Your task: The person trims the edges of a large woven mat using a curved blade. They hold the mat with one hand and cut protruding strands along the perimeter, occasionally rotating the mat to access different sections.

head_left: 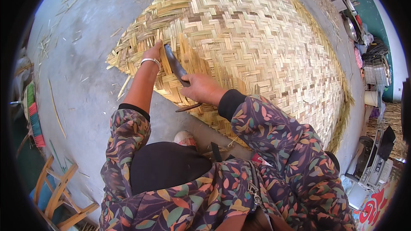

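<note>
A large woven mat (265,47) of flat pale yellow strips lies on the floor ahead of me, its near-left corner under my hands. My right hand (202,88) is closed around a dark, curved metal blade (174,65). The blade's tip points up and left toward the mat's weave, and a thin dark end sticks out below the hand. Just left of the tip, my left hand (153,53) is closed at the mat's edge, seemingly on a strip of the weave; its fingertips are partly hidden. Loose upright strips (188,53) stand beside the blade.
Grey floor (92,30) with scattered straw bits runs along the left. A wooden chair (60,188) stands at the lower left, near a coloured broom (34,115). Pots, racks and bundles (374,66) line the right wall. My shoe (185,137) is near the mat's edge.
</note>
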The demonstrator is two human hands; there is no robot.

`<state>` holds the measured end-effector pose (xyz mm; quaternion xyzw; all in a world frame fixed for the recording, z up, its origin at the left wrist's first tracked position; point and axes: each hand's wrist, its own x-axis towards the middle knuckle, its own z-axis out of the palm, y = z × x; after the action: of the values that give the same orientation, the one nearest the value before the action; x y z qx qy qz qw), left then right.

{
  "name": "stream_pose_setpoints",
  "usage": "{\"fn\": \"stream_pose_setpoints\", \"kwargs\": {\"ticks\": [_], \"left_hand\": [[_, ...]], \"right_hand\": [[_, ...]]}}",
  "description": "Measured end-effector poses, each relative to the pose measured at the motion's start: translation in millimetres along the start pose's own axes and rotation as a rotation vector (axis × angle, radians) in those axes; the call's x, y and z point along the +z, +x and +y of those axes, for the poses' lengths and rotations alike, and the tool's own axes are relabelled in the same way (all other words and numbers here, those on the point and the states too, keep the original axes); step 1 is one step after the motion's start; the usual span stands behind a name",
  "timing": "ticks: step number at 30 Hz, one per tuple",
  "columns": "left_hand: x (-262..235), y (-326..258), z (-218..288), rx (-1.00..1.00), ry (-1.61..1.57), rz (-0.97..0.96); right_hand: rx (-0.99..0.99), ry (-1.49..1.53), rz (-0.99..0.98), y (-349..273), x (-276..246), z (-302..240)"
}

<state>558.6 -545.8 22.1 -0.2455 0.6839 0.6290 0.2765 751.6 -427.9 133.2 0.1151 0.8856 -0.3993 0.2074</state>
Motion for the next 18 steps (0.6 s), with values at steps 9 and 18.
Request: {"fn": "stream_pose_setpoints", "kwargs": {"ticks": [9, 18], "left_hand": [[2, 7, -3, -0.106, -0.114, -0.107], [-2, -7, 7, -0.112, 0.108, -0.065]], "right_hand": [[0.001, 0.007, 0.185, -2, 24, -3], [0.045, -0.051, 0.148, 6, 16, -11]]}}
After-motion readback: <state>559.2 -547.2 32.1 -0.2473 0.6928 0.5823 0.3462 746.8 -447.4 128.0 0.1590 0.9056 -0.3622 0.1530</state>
